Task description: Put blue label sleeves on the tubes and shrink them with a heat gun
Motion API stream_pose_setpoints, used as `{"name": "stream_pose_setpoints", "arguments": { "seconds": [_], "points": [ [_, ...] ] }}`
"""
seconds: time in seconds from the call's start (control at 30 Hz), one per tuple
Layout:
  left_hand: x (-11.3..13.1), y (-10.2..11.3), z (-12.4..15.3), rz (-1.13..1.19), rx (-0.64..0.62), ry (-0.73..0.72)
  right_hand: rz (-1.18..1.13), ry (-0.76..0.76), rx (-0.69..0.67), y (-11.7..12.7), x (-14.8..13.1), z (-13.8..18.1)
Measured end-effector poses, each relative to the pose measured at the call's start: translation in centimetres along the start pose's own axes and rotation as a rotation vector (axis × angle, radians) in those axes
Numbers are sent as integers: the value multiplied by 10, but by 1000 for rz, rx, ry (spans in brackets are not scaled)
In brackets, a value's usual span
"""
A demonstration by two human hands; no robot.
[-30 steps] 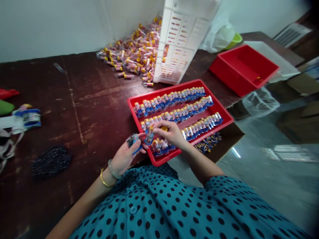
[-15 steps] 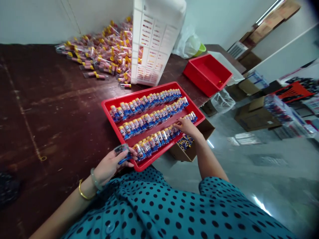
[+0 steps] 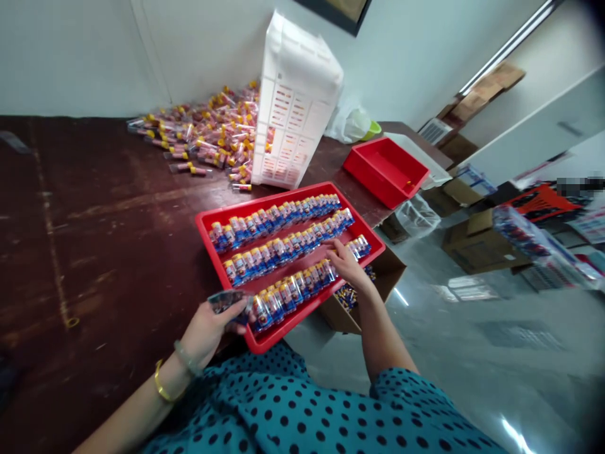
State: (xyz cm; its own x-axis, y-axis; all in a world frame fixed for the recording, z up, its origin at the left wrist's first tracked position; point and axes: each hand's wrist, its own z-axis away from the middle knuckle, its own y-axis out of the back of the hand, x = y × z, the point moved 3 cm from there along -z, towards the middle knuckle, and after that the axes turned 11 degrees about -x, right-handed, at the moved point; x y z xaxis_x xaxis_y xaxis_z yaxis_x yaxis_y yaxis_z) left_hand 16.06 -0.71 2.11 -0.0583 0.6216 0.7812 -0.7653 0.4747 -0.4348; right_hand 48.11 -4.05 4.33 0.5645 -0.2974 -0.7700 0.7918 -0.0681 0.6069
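Nearest tube row (image 3: 289,290): partly under right hand (image 3: 347,265), beside left hand (image 3: 215,325).

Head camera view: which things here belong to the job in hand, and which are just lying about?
Apparently in the job:
- red tray
- rows of yellow-topped packs, the right hand over the nearest
- blurred plastic item in the left hand

Seemingly lying about, untouched:
- red bin behind the tray
- plastic bag
- green bowl
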Motion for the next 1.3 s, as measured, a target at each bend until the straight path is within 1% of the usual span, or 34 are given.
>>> {"name": "stream_pose_setpoints", "arguments": {
  "seconds": [0.07,0.1,0.13,0.17,0.23,0.3,0.33,0.43,0.5,0.57,0.67,0.73,0.8,0.9,0.97,1.03,1.1,1.17,1.23,1.3],
  "points": [
    [-1,-2,-4,11,87,-71,-254,118,-237,-29,-31,8],
    [-2,-4,-6,26,117,-107,-327,165,-348,-46,-47,12],
    [-2,-5,-7,42,133,-145,-357,206,-430,-63,-62,16],
    [-1,-7,-7,56,137,-183,-358,247,-479,-80,-76,19],
    [1,-8,-5,69,121,-242,-326,312,-507,-107,-95,22],
    [3,-6,-2,44,75,-224,-288,361,-513,-122,-104,19],
    [3,-4,0,15,42,-178,-262,385,-529,-126,-107,18],
    [-3,4,3,-107,-90,-6,-145,512,-627,-128,-113,14],
    [-9,9,3,-173,-138,44,-104,579,-698,-125,-117,15],
    [-12,12,2,-216,-119,14,-121,580,-690,-122,-120,15],
    [-9,14,0,-245,12,-112,-130,539,-619,-120,-121,15],
    [-5,14,-1,-217,84,-168,-115,517,-611,-122,-119,13],
    [-2,14,0,-142,96,-174,-116,489,-599,-123,-116,11],
    [-2,16,0,-27,46,-120,-149,453,-595,-126,-110,7],
    [-4,18,1,-22,23,-80,-232,405,-610,-127,-105,1],
    [-6,21,2,-61,24,-80,-399,300,-608,-127,-96,-10],
    [-6,24,3,-87,53,-112,-619,165,-583,-124,-86,-22],
    [-4,27,5,-80,97,-145,-790,81,-573,-120,-78,-31],
    [-2,29,7,-67,131,-152,-871,80,-576,-114,-77,-35],
    [1,29,7,-61,136,-147,-904,127,-581,-108,-83,-34]
  ]
}}
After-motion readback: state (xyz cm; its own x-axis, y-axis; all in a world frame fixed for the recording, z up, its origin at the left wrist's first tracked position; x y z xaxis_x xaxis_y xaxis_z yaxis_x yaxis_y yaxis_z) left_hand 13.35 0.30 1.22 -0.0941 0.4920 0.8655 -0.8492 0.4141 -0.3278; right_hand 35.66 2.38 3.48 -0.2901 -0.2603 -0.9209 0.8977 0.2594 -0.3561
